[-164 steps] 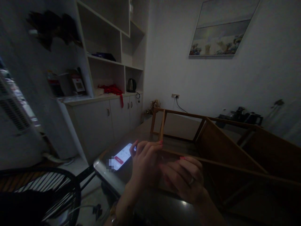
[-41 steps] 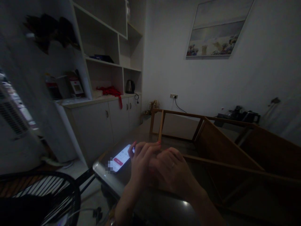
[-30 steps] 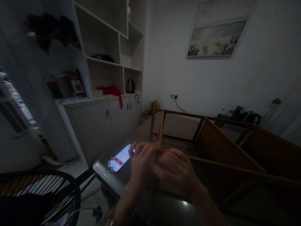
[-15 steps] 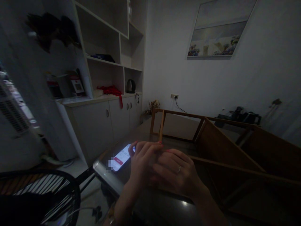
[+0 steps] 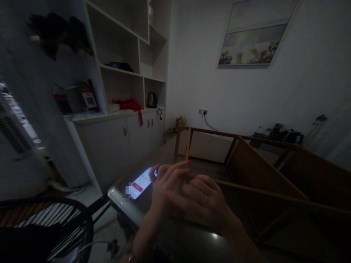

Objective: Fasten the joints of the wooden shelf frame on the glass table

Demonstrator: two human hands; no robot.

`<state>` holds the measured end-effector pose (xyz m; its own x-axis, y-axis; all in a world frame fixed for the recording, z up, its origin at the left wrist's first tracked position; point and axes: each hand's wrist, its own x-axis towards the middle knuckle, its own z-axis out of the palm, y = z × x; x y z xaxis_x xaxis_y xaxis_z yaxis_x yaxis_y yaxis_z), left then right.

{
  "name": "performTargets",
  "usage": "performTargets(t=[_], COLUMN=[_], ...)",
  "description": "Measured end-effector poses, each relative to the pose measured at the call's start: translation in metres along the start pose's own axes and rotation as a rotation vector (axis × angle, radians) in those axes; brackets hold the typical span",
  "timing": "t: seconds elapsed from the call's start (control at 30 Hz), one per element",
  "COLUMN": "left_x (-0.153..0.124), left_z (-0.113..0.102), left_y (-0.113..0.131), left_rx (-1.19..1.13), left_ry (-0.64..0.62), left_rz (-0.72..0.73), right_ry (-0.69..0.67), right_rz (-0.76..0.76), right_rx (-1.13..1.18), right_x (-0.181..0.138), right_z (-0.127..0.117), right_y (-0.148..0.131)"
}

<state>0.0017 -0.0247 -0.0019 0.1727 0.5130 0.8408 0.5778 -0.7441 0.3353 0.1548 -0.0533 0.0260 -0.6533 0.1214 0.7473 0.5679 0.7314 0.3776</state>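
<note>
My left hand (image 5: pixel 168 186) is raised over the dark table (image 5: pixel 189 239), its fingers stretched out to the right and its thumb apart; it looks open. My right hand (image 5: pixel 210 202), with a ring on one finger, is close against it. One right finger points left across the left palm and seems to touch it, while the others are loosely bent. Nothing shows in either hand, though the overlap hides part of the palms. Left of my left hand lies a phone (image 5: pixel 141 183) with a lit screen, its upper end partly behind my thumb.
A brown wooden frame with panels (image 5: pixel 252 168) lies along the table's far and right side. A black slatted chair (image 5: pixel 85 219) stands at lower left. Behind are a white cabinet (image 5: pixel 108 146), red cloth (image 5: pixel 128 105), a kettle (image 5: pixel 152 99) and a wall socket (image 5: pixel 203 111).
My right hand has shifted slightly left, and its pointing finger now reaches across the left palm. The left fingers have lifted a little. The phone and wooden frame have stayed in place.
</note>
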Motion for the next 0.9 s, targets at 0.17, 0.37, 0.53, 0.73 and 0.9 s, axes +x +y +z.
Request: performTargets(t=[0.17,0.37,0.53,0.73,0.9], left_x=[0.0001,0.0005,-0.0015,-0.0016,-0.0017], left_z=[-0.0004,-0.0003,0.0005,0.0019,0.0019], left_y=[-0.0021,-0.0003,-0.0017,-0.0015,0.0003], left_rx=[-0.022,-0.020,-0.022,-0.070,-0.064], left_ry=[-0.018,-0.002,0.001,0.023,0.026], left_rz=[0.014,0.001,-0.002,0.006,-0.004], right_ry=[-0.035,-0.034,0.020,0.125,0.124], right_rz=[0.002,0.025,0.060,0.033,0.034], right_rx=[0.028,0.083,0.203,0.155,0.082], right_x=[0.0017,0.0062,0.0083,0.0057,0.0045], right_z=[0.0009,-0.0027,-0.0067,-0.0063,-0.0031], right_y=[-0.0013,-0.0012,0.0000,-0.0019,-0.0035])
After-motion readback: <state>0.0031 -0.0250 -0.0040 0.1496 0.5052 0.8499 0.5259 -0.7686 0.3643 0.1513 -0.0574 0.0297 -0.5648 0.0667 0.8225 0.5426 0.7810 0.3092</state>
